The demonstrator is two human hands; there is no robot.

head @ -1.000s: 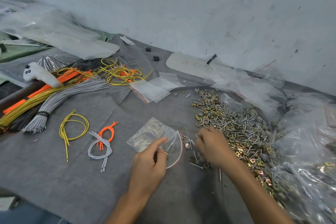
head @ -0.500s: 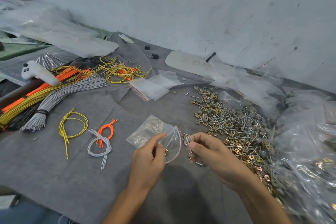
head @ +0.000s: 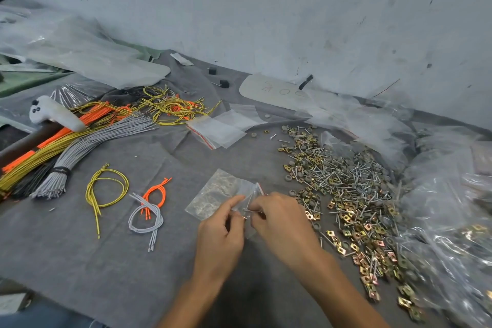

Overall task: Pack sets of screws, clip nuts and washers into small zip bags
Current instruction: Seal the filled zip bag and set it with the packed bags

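Note:
A small clear zip bag (head: 217,194) with a red strip at its mouth lies on the grey cloth (head: 80,261) in front of me. My left hand (head: 222,237) pinches the bag's mouth edge. My right hand (head: 279,218) meets it at the opening and pinches a few thin screws (head: 251,211) whose tips point into the bag. To the right spreads a loose pile of screws, brass clip nuts and grey washers (head: 343,186). A stack of empty zip bags (head: 221,129) lies behind.
Bundles of grey, orange and yellow cords (head: 80,136) fill the left side, with small looped cords (head: 106,189) nearer me. A white controller (head: 54,113) rests on them. Crinkled plastic bags of hardware (head: 452,221) crowd the right edge. A wall rises close behind.
My right hand left the pile, picked up screws and came across to the bag's mouth, where it now meets my left hand. The left hand kept hold of the bag.

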